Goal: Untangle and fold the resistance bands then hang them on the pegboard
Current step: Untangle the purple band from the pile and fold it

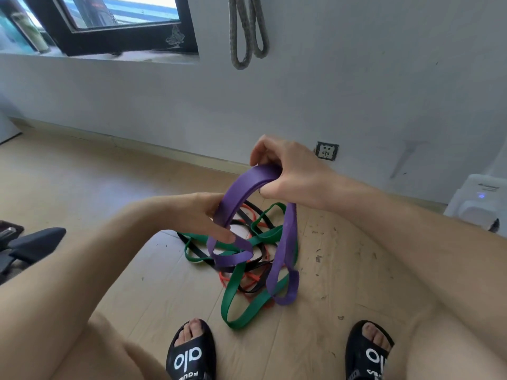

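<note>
Both hands, left hand (204,212) and right hand (285,171), grip purple band (241,187) above tangled green band (241,311), black, red bands on floor (82,187).

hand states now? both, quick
Left hand: gripping the purple band.
Right hand: gripping the same purple band at its top.

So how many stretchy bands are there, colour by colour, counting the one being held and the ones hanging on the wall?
Purple band, held by the left hand and right hand: 1
Green band on the floor: at least 1, tangled
Black band: at least 1
Red band: at least 1
Grey bands hanging on the wall: 2 loops
Total: about 6
</note>
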{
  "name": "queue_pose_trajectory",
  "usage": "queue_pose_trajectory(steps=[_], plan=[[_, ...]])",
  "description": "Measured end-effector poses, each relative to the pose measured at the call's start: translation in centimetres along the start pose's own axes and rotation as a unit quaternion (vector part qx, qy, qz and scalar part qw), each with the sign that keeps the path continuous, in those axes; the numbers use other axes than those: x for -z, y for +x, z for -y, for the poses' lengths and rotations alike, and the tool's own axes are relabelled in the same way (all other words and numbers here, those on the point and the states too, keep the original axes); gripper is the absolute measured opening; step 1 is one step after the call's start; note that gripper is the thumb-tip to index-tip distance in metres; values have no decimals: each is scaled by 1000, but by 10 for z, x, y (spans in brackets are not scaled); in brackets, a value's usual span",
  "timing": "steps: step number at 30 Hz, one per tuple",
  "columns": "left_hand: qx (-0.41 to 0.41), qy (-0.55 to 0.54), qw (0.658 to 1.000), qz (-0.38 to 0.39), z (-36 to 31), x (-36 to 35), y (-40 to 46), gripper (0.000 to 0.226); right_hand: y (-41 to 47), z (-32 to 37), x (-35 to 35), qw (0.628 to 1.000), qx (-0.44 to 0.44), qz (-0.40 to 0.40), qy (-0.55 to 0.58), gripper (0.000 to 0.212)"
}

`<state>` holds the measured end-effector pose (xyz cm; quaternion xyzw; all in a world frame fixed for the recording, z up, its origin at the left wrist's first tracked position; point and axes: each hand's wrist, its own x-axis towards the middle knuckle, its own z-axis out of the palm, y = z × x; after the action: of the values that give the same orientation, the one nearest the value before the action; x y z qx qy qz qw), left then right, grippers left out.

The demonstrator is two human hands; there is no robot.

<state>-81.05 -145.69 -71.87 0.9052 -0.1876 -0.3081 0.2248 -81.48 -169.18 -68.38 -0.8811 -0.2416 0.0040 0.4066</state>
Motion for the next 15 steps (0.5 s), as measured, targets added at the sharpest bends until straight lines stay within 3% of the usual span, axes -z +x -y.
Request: queue_pose_trajectory(steps=[5, 8, 15], plan=[[-107, -80, 986, -96, -16, -3, 2, 55, -1, 5, -4, 999, 13, 25, 24, 44], [-163, -140, 964, -154, -27, -5, 2, 37, -1, 4, -5, 999, 20, 29, 37, 46], [-194, -155, 949, -193, -33, 8, -7, 20, 0, -13, 8, 998, -9, 18, 64, 45]])
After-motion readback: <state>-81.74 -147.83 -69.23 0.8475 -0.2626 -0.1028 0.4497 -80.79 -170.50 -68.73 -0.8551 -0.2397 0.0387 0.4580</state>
